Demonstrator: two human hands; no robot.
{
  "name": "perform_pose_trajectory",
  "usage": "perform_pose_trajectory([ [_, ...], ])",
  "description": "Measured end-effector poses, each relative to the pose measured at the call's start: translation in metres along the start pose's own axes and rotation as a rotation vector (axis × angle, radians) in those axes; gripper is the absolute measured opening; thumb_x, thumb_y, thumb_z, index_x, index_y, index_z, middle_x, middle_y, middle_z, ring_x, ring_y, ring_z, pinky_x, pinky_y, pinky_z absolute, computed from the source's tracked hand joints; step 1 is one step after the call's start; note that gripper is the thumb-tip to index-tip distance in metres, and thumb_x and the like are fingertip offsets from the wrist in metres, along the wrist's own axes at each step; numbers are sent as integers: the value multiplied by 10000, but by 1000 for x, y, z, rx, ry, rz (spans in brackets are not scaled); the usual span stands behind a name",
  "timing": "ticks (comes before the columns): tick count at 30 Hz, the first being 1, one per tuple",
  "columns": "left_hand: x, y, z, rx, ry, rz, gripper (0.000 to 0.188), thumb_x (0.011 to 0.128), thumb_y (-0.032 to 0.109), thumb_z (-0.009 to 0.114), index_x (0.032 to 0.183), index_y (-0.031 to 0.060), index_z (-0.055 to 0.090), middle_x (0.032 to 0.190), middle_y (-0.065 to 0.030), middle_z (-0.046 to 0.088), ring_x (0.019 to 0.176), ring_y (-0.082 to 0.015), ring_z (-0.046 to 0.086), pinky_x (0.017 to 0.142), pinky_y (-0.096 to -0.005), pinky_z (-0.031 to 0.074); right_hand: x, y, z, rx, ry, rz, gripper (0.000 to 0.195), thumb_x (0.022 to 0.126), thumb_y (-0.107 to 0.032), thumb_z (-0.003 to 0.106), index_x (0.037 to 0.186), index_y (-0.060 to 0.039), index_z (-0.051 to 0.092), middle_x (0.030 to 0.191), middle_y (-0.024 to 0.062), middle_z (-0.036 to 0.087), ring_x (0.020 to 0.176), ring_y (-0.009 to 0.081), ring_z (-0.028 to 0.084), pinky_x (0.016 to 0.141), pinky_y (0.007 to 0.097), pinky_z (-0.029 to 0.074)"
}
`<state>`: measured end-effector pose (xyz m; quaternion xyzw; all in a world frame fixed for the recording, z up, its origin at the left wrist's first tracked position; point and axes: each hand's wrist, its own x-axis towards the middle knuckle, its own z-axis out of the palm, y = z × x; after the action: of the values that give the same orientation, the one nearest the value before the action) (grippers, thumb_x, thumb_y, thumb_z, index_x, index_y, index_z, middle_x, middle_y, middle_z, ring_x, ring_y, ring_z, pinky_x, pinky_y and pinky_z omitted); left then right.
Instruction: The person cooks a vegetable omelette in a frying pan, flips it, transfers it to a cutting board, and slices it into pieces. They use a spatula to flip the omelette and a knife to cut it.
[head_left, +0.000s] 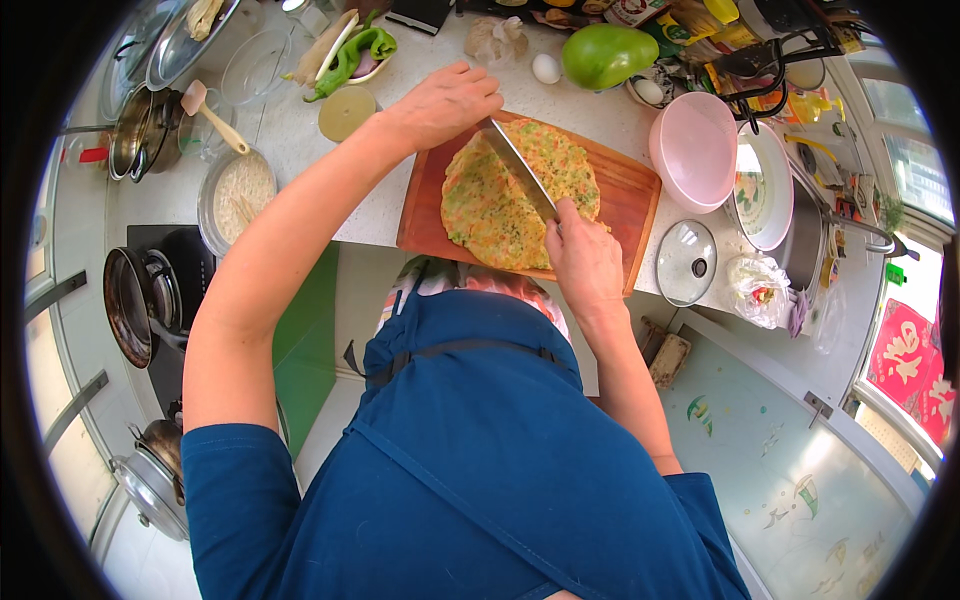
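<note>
A round, flat vegetable pancake (487, 199), golden with green and orange bits, lies on a wooden cutting board (628, 206). Across it runs the long steel blade of a kitchen knife (523, 171), slanting from far left to near right. My right hand (589, 255) is wrapped around the handle, at the pancake's right side. At the other end, my left hand (454, 101) holds the blade near its tip, which its fingers partly hide. The board's near edge juts slightly past the counter's edge, close to my body.
Left of the board are a pot of pale batter (244, 191), a spatula (214, 120) and a frying pan (127, 307). Behind it sit green peppers (352, 60), an egg (546, 69) and a large green fruit (609, 56). Rightward stand a pink bowl (694, 154) and a glass lid (686, 262).
</note>
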<state>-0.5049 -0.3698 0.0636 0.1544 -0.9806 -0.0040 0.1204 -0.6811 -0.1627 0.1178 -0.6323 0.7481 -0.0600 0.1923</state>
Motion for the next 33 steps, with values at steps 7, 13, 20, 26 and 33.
perform_pose_trajectory([
  [7,0,-5,4,-19,-18,29,80,770,74,544,848,74,530,873,-49,532,909,-214,532,830,-318,427,4,-3,-3,-54,-18,-15,147,897,-176,550,892,-37,502,695,188,617,685,385,609,611,482,468],
  [13,-2,0,-3,-21,6,23,81,771,72,543,851,72,527,870,-48,529,907,-210,529,848,-314,424,-3,-3,-6,-1,-5,-16,141,897,-164,554,891,-38,491,704,183,616,671,378,609,598,478,464],
  [20,-17,16,-22,-10,-57,31,88,775,68,541,862,72,530,894,-47,544,907,-202,530,860,-314,415,-24,-9,-4,33,-69,18,149,904,-171,555,915,-40,486,707,189,615,669,385,609,601,482,462],
  [26,-26,25,-20,-9,-63,9,79,774,75,544,848,71,520,895,-54,547,906,-202,534,854,-317,413,-30,-9,7,28,-51,-9,150,906,-180,552,924,-44,493,700,183,618,664,386,612,603,483,465],
  [33,-31,31,-23,0,-33,15,76,769,66,543,838,67,510,877,-56,536,903,-202,535,846,-322,415,-37,-8,11,25,-31,-34,145,906,-179,546,934,-47,493,688,175,620,651,379,612,596,482,465],
])
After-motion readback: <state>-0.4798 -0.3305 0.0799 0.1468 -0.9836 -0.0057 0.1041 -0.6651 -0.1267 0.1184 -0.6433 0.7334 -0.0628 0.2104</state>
